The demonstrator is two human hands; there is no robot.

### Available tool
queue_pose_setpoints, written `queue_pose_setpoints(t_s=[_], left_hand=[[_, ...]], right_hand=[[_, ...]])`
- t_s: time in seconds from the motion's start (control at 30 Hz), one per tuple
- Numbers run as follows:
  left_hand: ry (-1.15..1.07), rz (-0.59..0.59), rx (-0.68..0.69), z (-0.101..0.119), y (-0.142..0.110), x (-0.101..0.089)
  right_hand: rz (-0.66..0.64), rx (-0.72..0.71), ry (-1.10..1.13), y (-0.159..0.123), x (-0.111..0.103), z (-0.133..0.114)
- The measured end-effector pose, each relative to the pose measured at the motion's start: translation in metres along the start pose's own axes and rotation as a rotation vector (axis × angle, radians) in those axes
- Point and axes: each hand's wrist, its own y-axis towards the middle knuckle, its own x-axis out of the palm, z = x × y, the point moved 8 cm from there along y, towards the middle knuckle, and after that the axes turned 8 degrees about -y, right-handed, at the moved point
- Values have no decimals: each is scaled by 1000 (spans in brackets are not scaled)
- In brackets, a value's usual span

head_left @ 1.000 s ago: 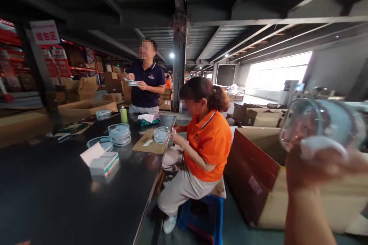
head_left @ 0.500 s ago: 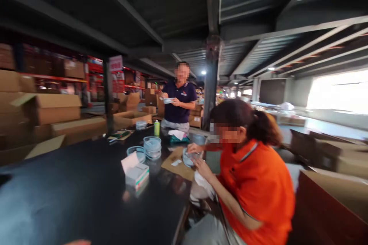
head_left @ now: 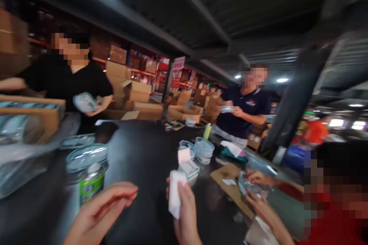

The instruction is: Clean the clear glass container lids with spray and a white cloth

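Surface: our dark table [head_left: 143, 157] runs out to a far edge with cartons beyond; its near edge is out of view.
Wad: a white wad [head_left: 176, 191] is up off the surface in our right hand [head_left: 185, 206], over the near part; its long axis runs up and down the view (we cannot tell how far it tips toward the far edge).
Right hand: thumb and fingers pinch the wad from both sides.
Left hand: our left hand [head_left: 103, 206] is loosely curved, with nothing visible in its grasp; the wad lies to its right, across a gap, so the right hand is the nearer.
Can: a green can [head_left: 90, 187] stands just past the left hand; we cannot tell whether they touch.
Box: an open box [head_left: 192, 170] sits just beyond the wad, toward the far edge, with a dish stack [head_left: 204, 152] behind it.
Right edge: a co-worker's hands [head_left: 260, 178] work at a clear dish [head_left: 242, 184] there.
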Motion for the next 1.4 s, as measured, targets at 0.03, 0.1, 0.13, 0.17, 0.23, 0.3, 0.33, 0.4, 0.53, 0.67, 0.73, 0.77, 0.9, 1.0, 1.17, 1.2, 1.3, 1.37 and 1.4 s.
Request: queue_pose_setpoints(t_s=[0.03,0.1,0.13,0.17,0.23,0.3,0.33,0.4,0.53,0.67,0.73,0.77,0.9,1.0,1.17,1.2,1.3,1.37,1.4], left_hand=[[22,-48,-19,2,1,3],[41,-30,-13,5,6,4],[50,15,-9,4,8,3],[48,58,-12,1,11,3],[-42,155,-69,-12,17,2],[-216,161,-177,-30,22,8],[-312,133,-218,-36,24,13],[-489,41,-262,-42,28,22],[-717,-57,-294,-47,28,26],[-811,-13,-380,-60,28,27],[-808,12,-422,-65,32,31],[-796,19,-450,-68,34,34],[-768,27,-630,-82,41,49],[-811,-9,-807,-91,39,60],[-754,14,-716,-89,49,52],[-740,20,-676,-88,51,50],[-591,82,-514,-86,57,40],[-392,174,-394,-83,58,30],[-289,230,-342,-79,58,24]], right_hand=[[-25,67,100,5,15,4],[-87,120,199,14,44,1],[-118,153,202,18,57,-1],[-145,183,191,21,68,-2],[-265,229,126,24,90,-3],[-459,237,45,20,112,-2],[-560,229,6,18,121,-1],[-690,193,-63,18,129,4],[-702,33,-260,36,121,9],[-721,-52,-361,49,110,4],[-773,-50,-371,50,108,0],[-781,-49,-380,52,105,-2],[-699,-6,-405,65,86,-8],[-696,78,-399,71,76,-4],[-561,220,-320,83,62,-1],[-479,253,-263,87,57,-1],[-239,295,-68,100,46,-2],[-174,322,11,103,45,1],[-195,347,33,103,48,3]])
